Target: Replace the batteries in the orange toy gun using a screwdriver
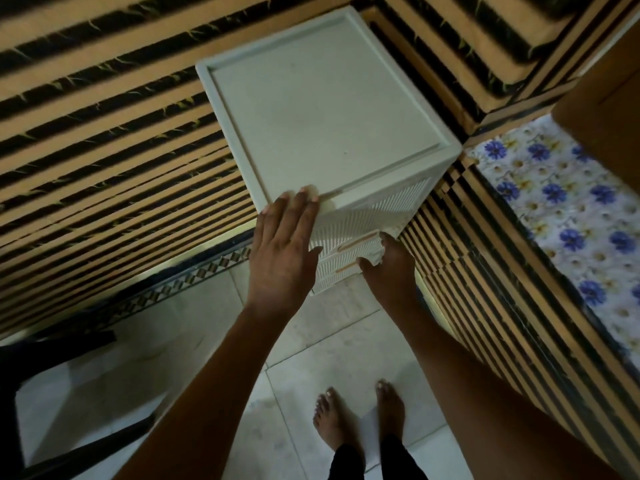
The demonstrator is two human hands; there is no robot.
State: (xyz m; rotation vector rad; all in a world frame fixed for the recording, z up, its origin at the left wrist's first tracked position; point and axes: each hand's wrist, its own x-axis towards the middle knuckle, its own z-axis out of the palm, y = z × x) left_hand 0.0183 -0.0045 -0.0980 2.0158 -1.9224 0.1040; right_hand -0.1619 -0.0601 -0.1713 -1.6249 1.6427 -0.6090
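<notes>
A white plastic drawer unit (pixel 325 119) with ribbed drawer fronts stands in a corner on the tiled floor. My left hand (pixel 282 251) lies flat with straight fingers against its top front edge. Lower down, my right hand (pixel 389 268) grips the edge of one of the drawers (pixel 349 256), fingers curled round it. No orange toy gun, batteries or screwdriver can be seen.
Striped tan-and-black panelling (pixel 104 150) lines the walls behind and beside the unit. A surface with a blue flowered cloth (pixel 568 209) is at the right. A dark chair frame (pixel 52 393) stands at the lower left. My bare feet (pixel 360 417) are on the pale floor tiles.
</notes>
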